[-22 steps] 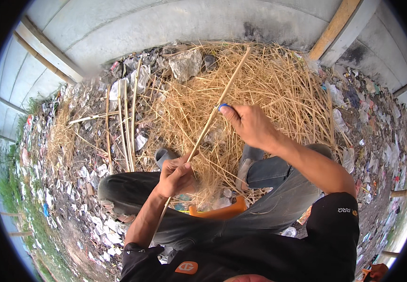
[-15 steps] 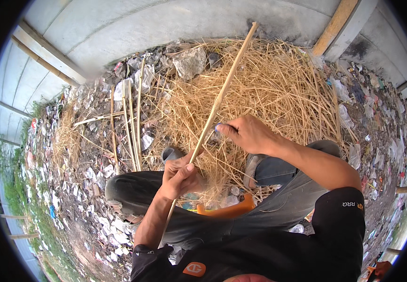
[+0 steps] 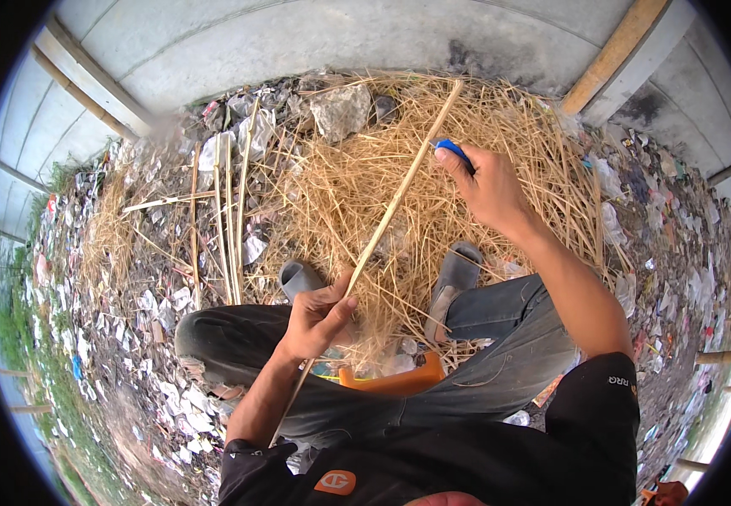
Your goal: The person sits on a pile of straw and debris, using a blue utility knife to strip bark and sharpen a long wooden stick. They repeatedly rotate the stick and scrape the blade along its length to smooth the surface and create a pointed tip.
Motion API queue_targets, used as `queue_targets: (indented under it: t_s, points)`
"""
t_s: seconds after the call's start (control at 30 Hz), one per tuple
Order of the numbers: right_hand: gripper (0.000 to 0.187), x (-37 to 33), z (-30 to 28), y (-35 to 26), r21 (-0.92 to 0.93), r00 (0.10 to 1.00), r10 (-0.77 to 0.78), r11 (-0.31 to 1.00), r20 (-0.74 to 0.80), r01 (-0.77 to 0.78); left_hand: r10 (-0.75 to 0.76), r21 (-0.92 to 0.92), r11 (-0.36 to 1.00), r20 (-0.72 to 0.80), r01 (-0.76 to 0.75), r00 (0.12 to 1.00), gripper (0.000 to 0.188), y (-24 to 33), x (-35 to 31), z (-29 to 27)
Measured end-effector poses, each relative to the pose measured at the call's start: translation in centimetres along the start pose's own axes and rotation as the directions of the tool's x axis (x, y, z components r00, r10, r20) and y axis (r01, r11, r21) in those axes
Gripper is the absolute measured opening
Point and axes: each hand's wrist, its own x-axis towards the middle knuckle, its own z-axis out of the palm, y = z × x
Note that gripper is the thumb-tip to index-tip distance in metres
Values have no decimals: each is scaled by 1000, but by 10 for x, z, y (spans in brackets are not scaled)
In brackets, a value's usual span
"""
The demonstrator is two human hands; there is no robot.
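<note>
A long pale bamboo strip (image 3: 392, 207) slants from beside my left forearm up to the far right, its far end over the straw-like shavings. My left hand (image 3: 316, 319) grips it near its lower part, thumb on top, above my left knee. In my right hand (image 3: 490, 187) is a blue-handled cutter knife (image 3: 455, 154), fingers wrapped round the handle. The cutter's tip is close to the strip's upper part; whether it touches is too small to tell. Beneath both hands lies a heap of thin bamboo shavings (image 3: 500, 143).
Several split strips (image 3: 229, 223) lie on the littered ground to the left. A rock (image 3: 340, 112) sits by the grey wall (image 3: 365, 38). Between my legs is an orange plastic piece (image 3: 395, 376). My sandalled feet rest at the heap's near edge.
My right hand with the cutter has moved up and away along the strip, from near my left hand toward the far end. My left hand keeps its hold, and the strip has dipped slightly.
</note>
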Motion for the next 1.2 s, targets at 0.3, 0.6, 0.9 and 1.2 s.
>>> queue_targets:
  t_s: [0.3,0.6,0.9,1.2]
  points:
    - [55,-5,14,-16,26,993,-71,997,94,69,-64,-3,998,-21,64,998,47,3,0,-3]
    - [50,-3,19,-5,50,993,-4,999,119,-2,-45,58,997,-38,47,998,46,-2,3,-6]
    - [49,-30,29,-31,134,959,46,987,280,-86,-48,-18,999,-32,48,998,43,-7,8,-8]
    - [49,-42,41,-36,173,960,-35,985,279,-14,-42,-20,999,-20,42,999,47,2,12,-3]
